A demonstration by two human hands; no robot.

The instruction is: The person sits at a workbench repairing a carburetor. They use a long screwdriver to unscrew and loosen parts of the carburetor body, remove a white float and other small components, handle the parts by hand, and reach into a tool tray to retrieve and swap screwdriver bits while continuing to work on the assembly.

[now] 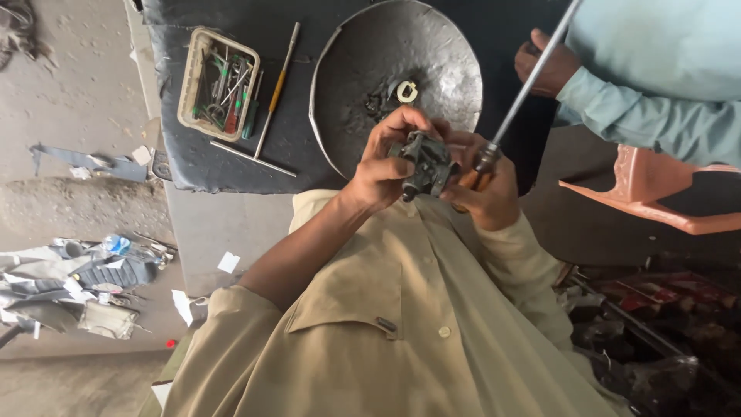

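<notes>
My left hand (380, 168) grips a small grey metal carburettor-like part (426, 164) in front of my chest, fingers wrapped over its top. My right hand (488, 197) sits against the right side of that part and holds a screwdriver by its orange handle (472, 179). The long steel shaft (532, 77) slants up and to the right, away from the part. The tip is out of view. My beige shirt fills the lower frame.
Beyond my hands, a round dented metal pan (355, 69) holds small parts and a pale ring (407, 91) on a dark-covered bench (224, 174). A basket of tools (218, 83), a long screwdriver (276, 85) and a rod (251, 158) lie left. Another person's hand (544, 66) and an orange chair (656, 193) are right.
</notes>
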